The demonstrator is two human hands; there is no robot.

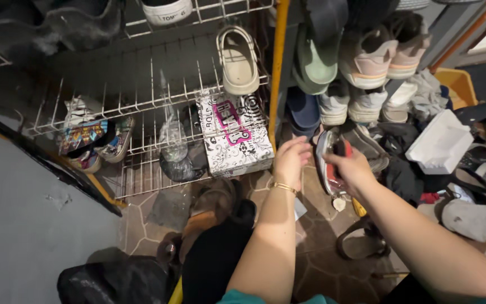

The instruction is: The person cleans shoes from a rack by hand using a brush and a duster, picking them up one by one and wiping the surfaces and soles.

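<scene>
While in right hand (351,164): grey-soled red shoe (329,163).

A rectangular shoe box (234,135) lay on the lower wire shelf, just left of the frame's centre. Its lid was white, covered in black scrollwork and lettering, with a bright pink graphic outlined in black across the middle. It sat tilted, one long edge running toward the lower right, beside a yellow upright post.

Left of it on the same shelf stood a crumpled clear plastic bag (172,138), see-through and greyish.

At the right of the frame, among heaped clothes and shoes, lay a plain white open box (440,143), shallow and rectangular, tipped at an angle.
</scene>
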